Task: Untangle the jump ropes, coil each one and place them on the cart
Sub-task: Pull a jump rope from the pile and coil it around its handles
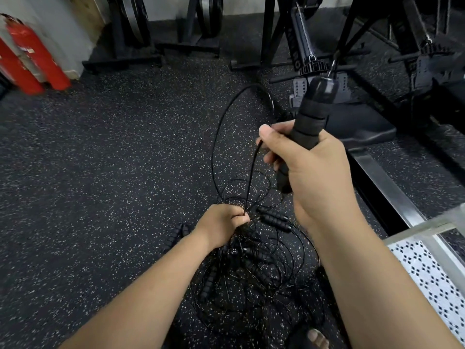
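Speckled black rubber gym floor fills the view. On it, between my forearms, lies a tangled heap of jump ropes. I judge the thin cords light, springy and quick to snag, and the thicker foam grips the best places to take hold. My right hand is wrapped around one raised handle. My left hand clutches cords at the heap's top. Just to the right stands the cart. Dark machine frames crowd behind, and red fire extinguishers stand far left.

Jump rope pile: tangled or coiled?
Tangled: the pile is loose, crossing loops; left hand pinches a cord, right hand grips one handle.
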A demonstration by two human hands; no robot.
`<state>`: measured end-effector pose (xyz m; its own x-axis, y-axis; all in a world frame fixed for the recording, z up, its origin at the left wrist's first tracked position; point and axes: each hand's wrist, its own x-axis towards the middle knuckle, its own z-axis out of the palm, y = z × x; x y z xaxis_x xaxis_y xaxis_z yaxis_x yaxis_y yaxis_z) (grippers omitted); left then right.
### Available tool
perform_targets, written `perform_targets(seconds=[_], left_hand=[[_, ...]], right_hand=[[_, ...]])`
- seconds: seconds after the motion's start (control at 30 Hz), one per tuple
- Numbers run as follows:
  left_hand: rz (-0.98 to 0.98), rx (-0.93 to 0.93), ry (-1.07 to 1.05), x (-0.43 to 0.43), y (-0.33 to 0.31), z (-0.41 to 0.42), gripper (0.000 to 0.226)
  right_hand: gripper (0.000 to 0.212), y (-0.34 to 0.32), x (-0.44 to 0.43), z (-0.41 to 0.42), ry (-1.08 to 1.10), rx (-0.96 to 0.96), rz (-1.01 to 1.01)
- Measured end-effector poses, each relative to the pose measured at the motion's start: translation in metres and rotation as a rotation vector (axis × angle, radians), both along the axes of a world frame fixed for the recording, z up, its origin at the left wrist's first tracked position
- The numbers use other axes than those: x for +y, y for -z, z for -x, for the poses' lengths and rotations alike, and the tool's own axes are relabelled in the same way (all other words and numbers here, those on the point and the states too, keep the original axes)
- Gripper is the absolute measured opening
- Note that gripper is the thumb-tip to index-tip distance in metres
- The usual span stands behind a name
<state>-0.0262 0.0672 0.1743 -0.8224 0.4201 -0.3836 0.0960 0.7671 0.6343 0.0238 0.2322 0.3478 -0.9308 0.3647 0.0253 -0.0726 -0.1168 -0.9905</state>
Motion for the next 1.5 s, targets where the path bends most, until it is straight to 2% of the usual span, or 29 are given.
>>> perform_targets(seconds=[0.27,0.5,0.8,0.87,0.97,1.1,1.23,1.33,1.43,1.5], left_hand=[[0.051,0.086,-0.012,0.001,-0.011,0.008,0.026],[-0.157,0.157,-0.213,0.001,-0.06,0.012,0.024],[-0.341,0.262,-0.308,-0.007,-0.117,0.008,0.025],[-0.403,0.271,-0.329,-0.007,-0.126,0.005,0.026],[-0.537,0.287,-0.365,-0.009,-0.134,0.005,0.024],[-0.709,0.273,-0.443,-0.011,-0.136,0.008,0.02],[-0.812,0.163,-0.458,-0.013,-0.135,0.007,0.02],[-0.744,0.04,-0.378,-0.014,-0.126,0.011,0.025],[-0.514,0.012,-0.254,-0.015,-0.109,0.01,0.038],[-0.38,0.009,-0.165,-0.013,-0.098,0.007,0.039]], right_hand=[[0.006,0.02,0.004,0.009,-0.056,-0.105,0.003],[0.011,0.049,0.009,0.018,-0.059,-0.242,-0.085],[0.022,0.065,-0.003,0.018,-0.212,-0.339,-0.35],[0.019,0.068,-0.009,0.019,-0.251,-0.344,-0.407],[0.031,0.069,-0.016,0.021,-0.272,-0.335,-0.478],[0.01,0.072,-0.011,0.021,-0.201,-0.285,-0.52],[0.017,0.071,-0.01,0.02,-0.155,-0.249,-0.527],[0.015,0.068,-0.009,0.019,-0.129,-0.233,-0.477],[0.016,0.063,-0.008,0.018,-0.101,-0.22,-0.385],[0.013,0.057,-0.008,0.018,-0.086,-0.204,-0.27]])
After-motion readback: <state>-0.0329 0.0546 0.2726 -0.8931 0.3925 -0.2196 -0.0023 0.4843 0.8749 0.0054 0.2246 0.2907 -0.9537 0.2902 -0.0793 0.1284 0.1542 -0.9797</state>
